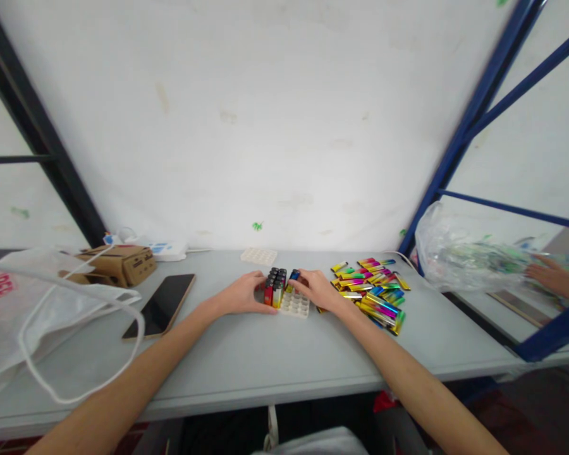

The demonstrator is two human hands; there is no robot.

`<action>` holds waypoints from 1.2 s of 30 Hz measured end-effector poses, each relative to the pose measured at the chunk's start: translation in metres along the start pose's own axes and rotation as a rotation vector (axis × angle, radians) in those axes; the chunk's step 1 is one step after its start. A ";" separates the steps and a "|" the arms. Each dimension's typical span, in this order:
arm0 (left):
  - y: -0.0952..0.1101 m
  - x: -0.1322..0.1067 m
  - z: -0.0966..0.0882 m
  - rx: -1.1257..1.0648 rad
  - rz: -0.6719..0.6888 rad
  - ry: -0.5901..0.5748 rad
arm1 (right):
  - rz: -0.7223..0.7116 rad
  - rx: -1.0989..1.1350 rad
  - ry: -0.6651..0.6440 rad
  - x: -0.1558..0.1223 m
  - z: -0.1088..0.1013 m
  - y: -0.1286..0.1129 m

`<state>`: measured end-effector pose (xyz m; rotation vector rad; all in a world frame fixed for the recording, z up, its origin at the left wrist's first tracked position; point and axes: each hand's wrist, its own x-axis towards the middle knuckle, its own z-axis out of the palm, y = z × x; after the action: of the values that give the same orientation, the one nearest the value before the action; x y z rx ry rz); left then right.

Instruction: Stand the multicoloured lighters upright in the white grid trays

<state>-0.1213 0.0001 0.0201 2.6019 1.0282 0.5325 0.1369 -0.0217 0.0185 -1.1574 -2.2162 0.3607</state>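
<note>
Several lighters (275, 284) upright in white tray (296, 305) — left hand (243, 293) curled alongside, grip unclear — right hand (318, 289) clamped on blue lighter (294, 275).

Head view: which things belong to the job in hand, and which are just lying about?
In the job, it seems:
lighters, by the left hand
blue lighter, at the right hand
front tray, between the hands
shiny pieces, beside the right hand
back tray, possibly

Probably lying about:
phone
brown box
white bag
</note>
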 end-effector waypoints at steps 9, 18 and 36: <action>0.000 0.001 0.000 0.014 -0.006 0.009 | -0.054 -0.228 -0.052 0.003 0.005 0.005; -0.001 0.001 0.001 0.011 -0.011 0.026 | 0.211 -0.326 0.150 -0.005 -0.030 0.031; 0.003 0.000 -0.001 -0.023 -0.012 0.030 | 0.171 -0.399 -0.018 -0.003 -0.031 0.070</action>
<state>-0.1198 -0.0015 0.0218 2.5742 1.0397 0.5780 0.2032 0.0156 0.0075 -1.5624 -2.2735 -0.0077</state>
